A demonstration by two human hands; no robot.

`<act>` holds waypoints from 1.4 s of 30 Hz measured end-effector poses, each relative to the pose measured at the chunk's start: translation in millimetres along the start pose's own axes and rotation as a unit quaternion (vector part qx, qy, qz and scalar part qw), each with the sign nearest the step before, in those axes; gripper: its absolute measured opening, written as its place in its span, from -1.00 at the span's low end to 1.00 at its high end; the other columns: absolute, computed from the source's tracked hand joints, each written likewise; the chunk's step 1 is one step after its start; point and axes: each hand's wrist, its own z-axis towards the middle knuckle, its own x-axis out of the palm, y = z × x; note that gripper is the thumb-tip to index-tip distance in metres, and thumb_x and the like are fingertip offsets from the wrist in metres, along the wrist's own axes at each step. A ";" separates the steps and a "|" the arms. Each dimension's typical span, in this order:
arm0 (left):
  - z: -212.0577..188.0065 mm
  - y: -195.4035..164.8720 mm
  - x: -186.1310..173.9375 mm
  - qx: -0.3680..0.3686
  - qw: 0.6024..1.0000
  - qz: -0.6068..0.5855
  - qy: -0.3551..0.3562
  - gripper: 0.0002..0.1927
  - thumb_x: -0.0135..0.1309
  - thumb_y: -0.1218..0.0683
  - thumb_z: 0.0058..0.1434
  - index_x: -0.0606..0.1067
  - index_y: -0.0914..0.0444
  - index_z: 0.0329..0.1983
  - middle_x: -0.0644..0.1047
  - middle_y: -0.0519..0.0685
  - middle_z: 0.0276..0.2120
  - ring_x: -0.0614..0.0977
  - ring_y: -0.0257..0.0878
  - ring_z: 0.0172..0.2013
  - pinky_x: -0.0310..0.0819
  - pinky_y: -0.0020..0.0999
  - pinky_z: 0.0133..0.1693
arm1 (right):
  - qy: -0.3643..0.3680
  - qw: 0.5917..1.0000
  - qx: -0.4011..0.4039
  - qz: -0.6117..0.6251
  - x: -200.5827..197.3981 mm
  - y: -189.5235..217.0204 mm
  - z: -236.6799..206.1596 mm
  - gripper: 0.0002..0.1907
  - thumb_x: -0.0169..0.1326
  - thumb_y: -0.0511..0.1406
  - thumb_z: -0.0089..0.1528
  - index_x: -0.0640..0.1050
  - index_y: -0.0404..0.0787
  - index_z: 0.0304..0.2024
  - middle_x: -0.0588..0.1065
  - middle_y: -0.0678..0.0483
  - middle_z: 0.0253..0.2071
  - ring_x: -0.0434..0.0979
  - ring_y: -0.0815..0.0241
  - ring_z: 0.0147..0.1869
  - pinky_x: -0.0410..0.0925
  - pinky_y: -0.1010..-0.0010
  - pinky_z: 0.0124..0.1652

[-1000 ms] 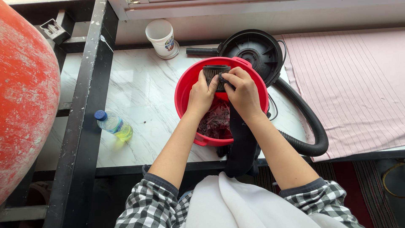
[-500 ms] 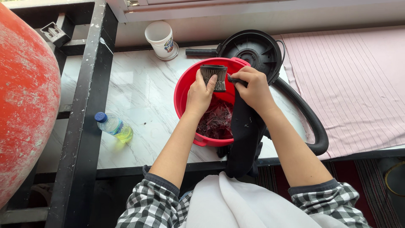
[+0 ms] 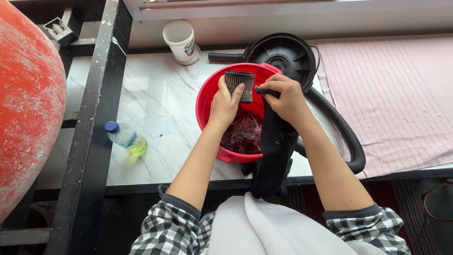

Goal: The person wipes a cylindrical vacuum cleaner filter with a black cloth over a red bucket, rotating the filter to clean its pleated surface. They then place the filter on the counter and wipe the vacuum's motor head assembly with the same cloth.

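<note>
One filter (image 3: 239,85), one red bucket (image 3: 207,99), one cup (image 3: 180,41), one bottle (image 3: 125,138). The bucket sits near the table's front edge, with bare marble to its left. The left hand (image 3: 225,103) wraps its fingers round the filter above the bucket. The right hand (image 3: 284,98) pinches a black cloth (image 3: 276,151) beside the filter.

A glossy red plastic bucket (image 3: 207,101) stands on a smooth white marble-look slab (image 3: 155,108), beside a matt pink ribbed cloth (image 3: 401,94).
</note>
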 end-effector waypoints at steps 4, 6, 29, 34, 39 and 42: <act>-0.8 -2.7 1.0 0.038 0.999 -0.005 0.010 -0.32 -0.14 -0.26 0.40 0.18 0.28 0.38 0.61 0.23 -0.05 0.64 0.15 0.03 0.49 -0.03 0.00 | -0.034 0.998 -0.053 0.010 28.7 6.0 -7.3 -0.72 0.19 -0.54 0.11 0.65 -0.32 -0.12 0.56 0.00 -0.15 0.62 0.08 -0.10 0.46 0.36 -0.12; -0.4 -2.9 0.1 0.037 0.999 0.010 0.011 -0.35 -0.14 -0.24 0.40 0.21 0.27 0.36 0.63 0.21 -0.09 0.67 0.12 -0.02 0.53 -0.03 -0.05 | -0.032 0.998 -0.052 0.024 36.5 7.6 -11.9 -0.71 0.17 -0.54 0.13 0.65 -0.32 -0.09 0.54 0.00 -0.12 0.62 0.08 -0.08 0.45 0.36 -0.12; -1.2 -2.7 -4.8 0.003 0.998 0.059 0.000 -0.31 -0.18 -0.33 0.37 0.29 0.26 0.30 0.66 0.19 -0.19 0.67 0.15 -0.07 0.51 0.01 -0.08 | -0.047 0.998 0.034 -0.003 22.6 9.8 -13.1 -0.77 0.18 -0.52 0.08 0.70 -0.28 -0.22 0.56 0.02 -0.24 0.59 0.12 -0.25 0.41 0.37 -0.28; -4.0 -3.8 -4.0 0.007 0.999 0.049 0.001 -0.34 -0.17 -0.33 0.36 0.33 0.26 0.25 0.66 0.18 -0.18 0.67 0.16 -0.08 0.51 0.01 -0.08 | -0.072 0.994 -0.077 0.005 33.8 10.4 -17.8 -0.69 0.16 -0.51 0.09 0.66 -0.33 -0.10 0.56 -0.02 -0.18 0.61 0.08 -0.14 0.44 0.37 -0.16; -0.3 -0.6 -5.7 -0.030 0.997 0.067 -0.013 -0.33 -0.16 -0.33 0.36 0.33 0.26 0.25 0.65 0.19 -0.19 0.67 0.16 -0.08 0.51 0.03 -0.08 | -0.073 0.997 0.002 -0.028 35.0 6.8 -17.9 -0.87 0.21 -0.52 0.07 0.66 -0.32 -0.32 0.58 -0.03 -0.28 0.63 0.07 -0.22 0.45 0.37 -0.19; 0.5 0.5 -0.3 -0.023 0.997 0.071 0.026 -0.31 -0.14 -0.34 0.36 0.32 0.27 0.28 0.64 0.24 -0.21 0.66 0.18 -0.08 0.49 0.03 -0.05 | -0.171 0.985 -0.019 -0.001 33.4 4.1 -12.2 -0.79 0.20 -0.51 0.11 0.63 -0.35 -0.19 0.59 -0.03 -0.20 0.64 0.06 -0.12 0.47 0.36 -0.10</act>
